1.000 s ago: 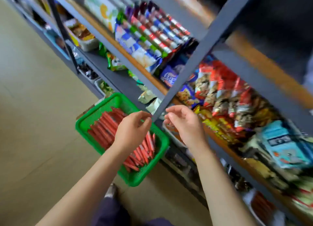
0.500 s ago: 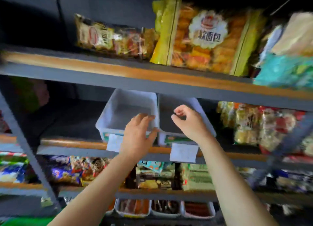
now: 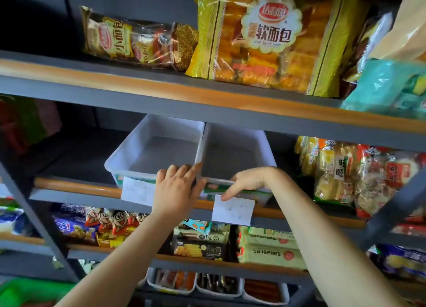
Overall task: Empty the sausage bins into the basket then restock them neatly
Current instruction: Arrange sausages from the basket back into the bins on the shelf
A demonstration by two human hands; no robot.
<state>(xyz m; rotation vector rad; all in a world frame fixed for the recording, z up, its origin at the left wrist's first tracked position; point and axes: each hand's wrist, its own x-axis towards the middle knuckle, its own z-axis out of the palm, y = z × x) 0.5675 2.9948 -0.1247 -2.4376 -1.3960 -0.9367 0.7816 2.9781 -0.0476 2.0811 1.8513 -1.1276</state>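
Shelf (image 3: 76, 183): grey store rack, frame centre
Bins: left bin (image 3: 129, 157) and right bin (image 3: 265, 152), empty, side by side
Left hand (image 3: 177, 189): fingers spread on left bin's front edge
Right hand (image 3: 249, 182): gripping right bin's front rim
Basket (image 3: 25, 291): green, bottom left corner

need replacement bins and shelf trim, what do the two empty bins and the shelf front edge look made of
The left bin and right bin look like thin translucent white plastic with a matte, frosted finish: the green labels on their fronts show faintly through the walls. The shelf front edge looks like wood or wood-look trim, orange-brown and smooth, over grey painted metal framing; which of the two cannot be told.
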